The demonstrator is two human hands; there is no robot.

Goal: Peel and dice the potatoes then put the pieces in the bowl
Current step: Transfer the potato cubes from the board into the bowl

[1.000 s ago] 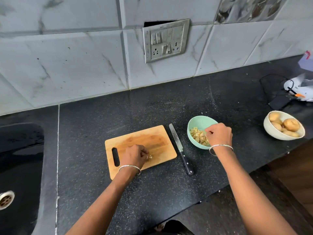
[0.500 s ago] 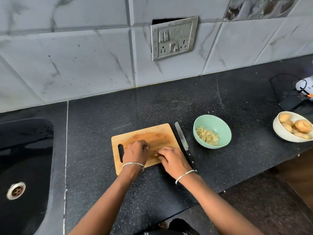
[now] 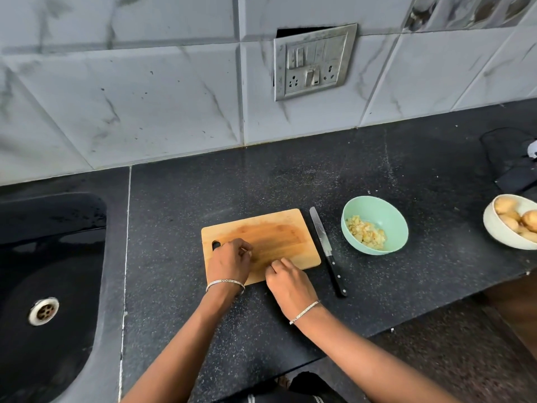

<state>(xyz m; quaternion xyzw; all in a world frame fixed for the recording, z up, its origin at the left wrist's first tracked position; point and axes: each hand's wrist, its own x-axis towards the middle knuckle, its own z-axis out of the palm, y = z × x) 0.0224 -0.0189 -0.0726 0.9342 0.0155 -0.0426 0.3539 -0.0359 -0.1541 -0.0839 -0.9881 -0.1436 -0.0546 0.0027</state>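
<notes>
The left hand (image 3: 229, 261) covers the near-left corner of the cutting board (image 3: 270, 237), curled fingers hiding whatever lies beneath. The right hand (image 3: 290, 282) masks the board's near edge; its grip is unreadable. At three o'clock, the frame cuts the white bowl (image 3: 499, 231) of potatoes (image 3: 507, 206). At nine o'clock, the sink (image 3: 49, 286) runs off-frame.

"What is the person wearing?"

"A thin silver bangle (image 3: 225, 283) sits on the left wrist. Another silver bangle (image 3: 304, 311) is on the right wrist."

"Any sleeves?"

"No, both arms are bare up to the picture's edge. Down low there's dark clothing with pale stripes (image 3: 279, 398)."
</notes>
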